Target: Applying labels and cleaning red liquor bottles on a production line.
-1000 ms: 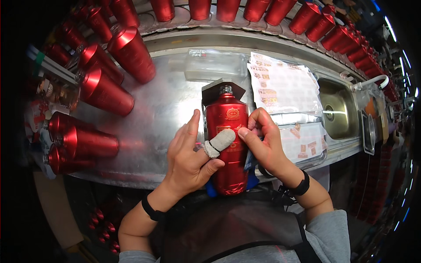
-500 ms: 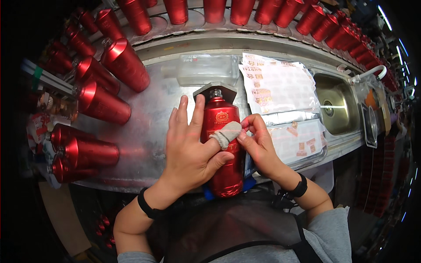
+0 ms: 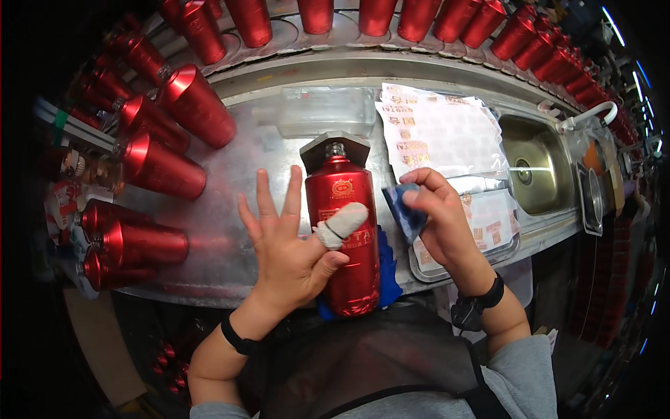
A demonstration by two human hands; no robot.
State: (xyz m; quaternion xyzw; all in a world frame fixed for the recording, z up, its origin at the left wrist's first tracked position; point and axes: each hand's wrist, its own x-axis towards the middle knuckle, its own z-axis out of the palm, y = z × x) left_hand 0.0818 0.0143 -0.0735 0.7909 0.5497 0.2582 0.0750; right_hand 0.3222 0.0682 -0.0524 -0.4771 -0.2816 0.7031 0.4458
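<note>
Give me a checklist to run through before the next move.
1. Dark blue piece in the right hand: ok, pinched.
2. Right hand off the red bottle: ok, to its right.
3. Left hand holding nothing: ok, fingers spread.
4. Pale finger cover on the left index finger: ok.
5. Bottle's front print fully visible: not ok, the covered finger blocks part.
6. Covered fingertip pressing the bottle: cannot tell.

On the bottle (image 3: 359, 260) I see a gold crest above gold lettering, partly hidden by my left hand (image 3: 285, 253). Gold-red characters edge the sheets (image 3: 447, 133); smaller reddish print marks the lower sheet (image 3: 497, 209).
</note>
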